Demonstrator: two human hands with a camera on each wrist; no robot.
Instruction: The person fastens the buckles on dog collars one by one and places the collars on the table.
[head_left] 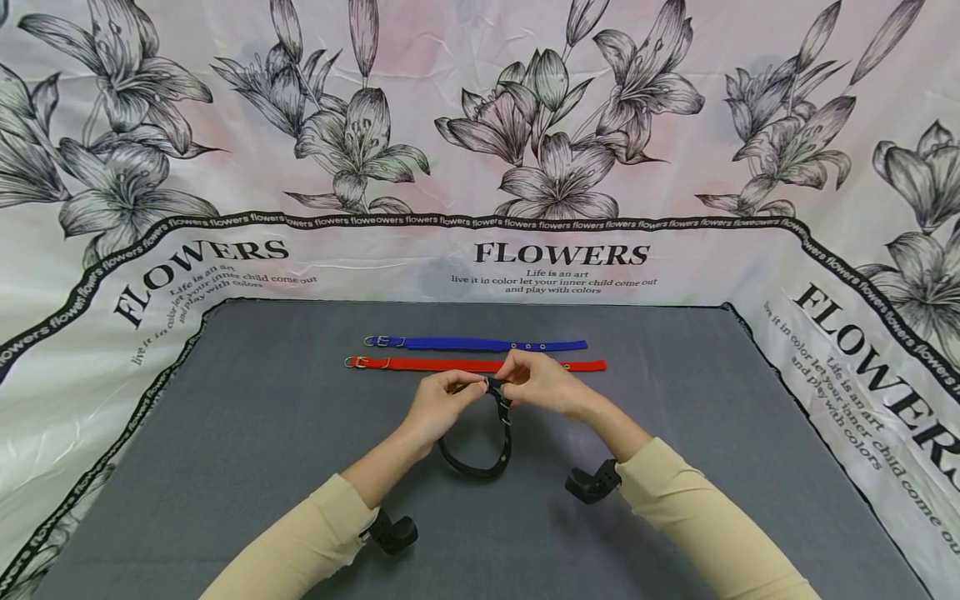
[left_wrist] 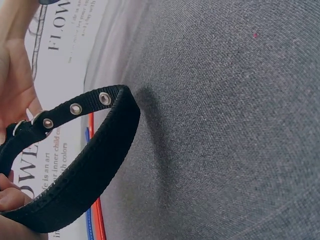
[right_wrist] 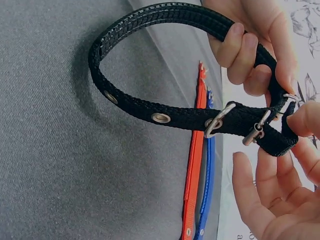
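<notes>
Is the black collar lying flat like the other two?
No. The black collar is bent into a loop, its strap end passing through the buckle.

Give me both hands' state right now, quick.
Left hand: fingers curled round the black collar, gripping it.
Right hand: pinching the black collar at its buckle.

Staged recording booth or tabletop studio, not a lived-in room. Flat tabletop (head_left: 262, 467) covered in plain grey fabric. Enclosed at the back and both sides by a printed backdrop sheet (head_left: 480, 125): grey lily drawings on white and pink, the word "FLOWERS" repeated, slogan lines beneath. Sheet creased and draped down to the tabletop edge. Black cameras (head_left: 393, 533) strapped at both wrists. Even lighting, soft shadows. Nothing of walls, furniture or fittings visible beyond the sheet.
</notes>
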